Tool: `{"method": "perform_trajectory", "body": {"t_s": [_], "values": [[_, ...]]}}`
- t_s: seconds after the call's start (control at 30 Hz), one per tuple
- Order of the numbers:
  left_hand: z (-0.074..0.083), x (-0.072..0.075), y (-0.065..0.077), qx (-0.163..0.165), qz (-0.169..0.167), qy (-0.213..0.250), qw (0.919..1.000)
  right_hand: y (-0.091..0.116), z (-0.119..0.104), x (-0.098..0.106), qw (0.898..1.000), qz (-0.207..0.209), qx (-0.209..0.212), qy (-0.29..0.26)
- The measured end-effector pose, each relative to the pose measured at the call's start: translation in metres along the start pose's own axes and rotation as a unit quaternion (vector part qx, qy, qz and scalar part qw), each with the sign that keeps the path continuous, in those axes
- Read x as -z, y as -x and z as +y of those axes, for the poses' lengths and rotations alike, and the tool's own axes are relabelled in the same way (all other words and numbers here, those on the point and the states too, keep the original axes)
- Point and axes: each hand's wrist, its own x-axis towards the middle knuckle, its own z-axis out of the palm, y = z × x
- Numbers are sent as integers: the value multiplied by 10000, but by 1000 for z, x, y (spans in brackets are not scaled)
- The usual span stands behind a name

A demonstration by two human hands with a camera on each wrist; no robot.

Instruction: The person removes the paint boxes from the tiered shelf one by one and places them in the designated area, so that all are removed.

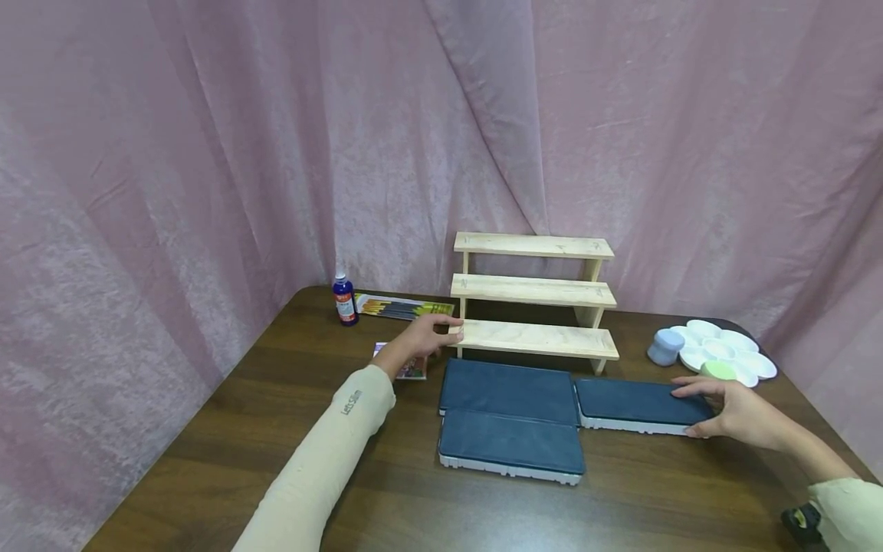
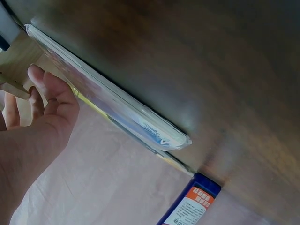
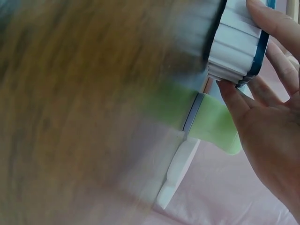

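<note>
A three-tier wooden display stand (image 1: pixel 538 337) stands at the back middle of the table. My left hand (image 1: pixel 422 337) pinches the left end of its lowest board (image 2: pixel 16 88) between thumb and fingers. At the right, my right hand (image 1: pixel 741 414) grips the right end of a flat case with a dark blue lid and white sides (image 1: pixel 641 402); its ribbed white side (image 3: pixel 234 40) shows in the right wrist view. Two similar cases, a rear one (image 1: pixel 507 389) and a front one (image 1: pixel 510 443), lie against each other in front of the stand.
Left of the stand are a blue bottle (image 1: pixel 345 299), a pack of brushes (image 1: pixel 403 307) and a flat packet (image 1: pixel 411 369) partly behind my left forearm. To the right lie a white flower-shaped palette (image 1: pixel 704 341), a blue cup (image 1: pixel 665 346) and a green one (image 1: pixel 718 370). Pink curtains hang behind.
</note>
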Motion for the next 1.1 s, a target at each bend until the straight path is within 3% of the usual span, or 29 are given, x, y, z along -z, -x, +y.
{"method": "perform_trajectory", "body": {"t_s": [0.23, 0.63, 0.83, 1.0, 1.1], "values": [[1, -3, 2, 0, -17, -4, 10000, 2, -1, -1, 9996, -61, -261, 42], [2, -1, 1, 3, -5, -39, 10000, -2, -4, 3, 9993, -160, -308, 148], [4, -1, 3, -357, 64, -629, 9974, -5, -11, 4, 9984, -38, -299, 481], [9, 2, 7, -917, -94, -1547, 9837, -14, -27, 1, 9945, 323, -361, 930], [14, 4, 11, -1122, -70, -1719, 9787, -20, -38, -2, 9927, 506, -546, 951]]}}
